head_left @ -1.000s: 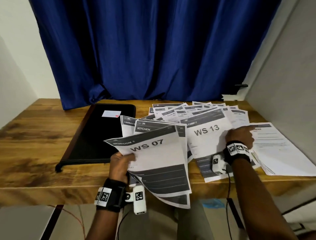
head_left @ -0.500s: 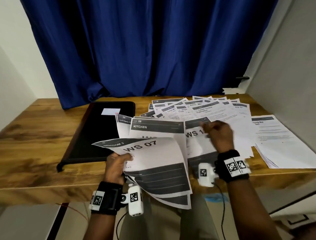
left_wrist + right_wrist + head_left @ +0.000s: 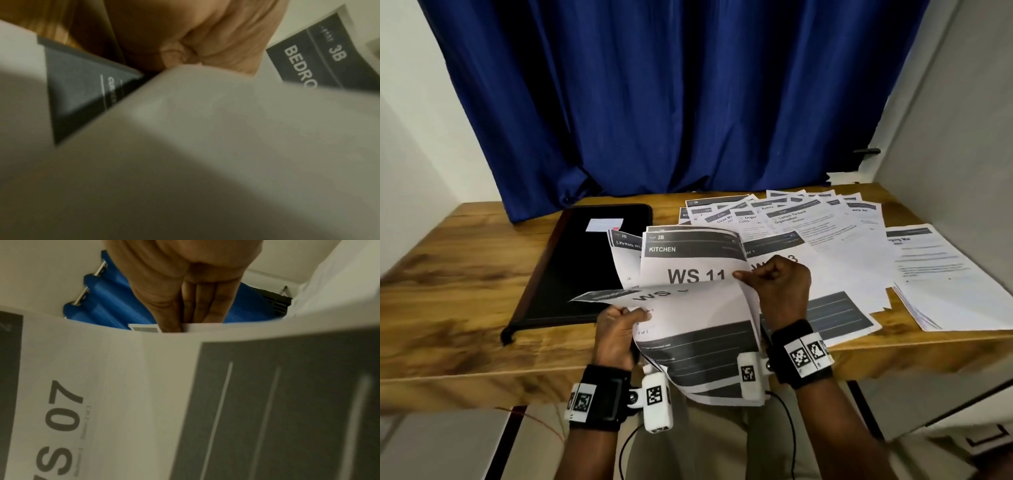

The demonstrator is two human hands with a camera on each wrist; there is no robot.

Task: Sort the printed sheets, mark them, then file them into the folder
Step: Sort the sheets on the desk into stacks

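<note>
My left hand [image 3: 619, 325] grips a small stack of printed sheets at its left edge, above the table's front edge. The top sheet, WS 07 [image 3: 695, 308], is bent forward. My right hand [image 3: 774, 284] pinches that sheet's upper right corner between thumb and fingers. Behind it the KITCHEN WS 11 sheet [image 3: 688, 260] stands exposed, with a LIVING ROOM sheet [image 3: 625, 253] further back. The right wrist view shows WS 07 [image 3: 68, 418] close under my fingers [image 3: 197, 305]. A black folder [image 3: 582, 267] lies shut on the table to the left.
Several printed sheets [image 3: 808, 219] are fanned across the back right of the wooden table [image 3: 455, 274]. A separate white stack [image 3: 945, 274] lies at the right edge. A blue curtain [image 3: 671, 96] hangs behind. A white label [image 3: 604, 224] sits on the folder.
My right hand left the WS 13 sheet on the table, moved left and took hold of the WS 07 sheet's corner. That sheet folded forward, which uncovered WS 11.
</note>
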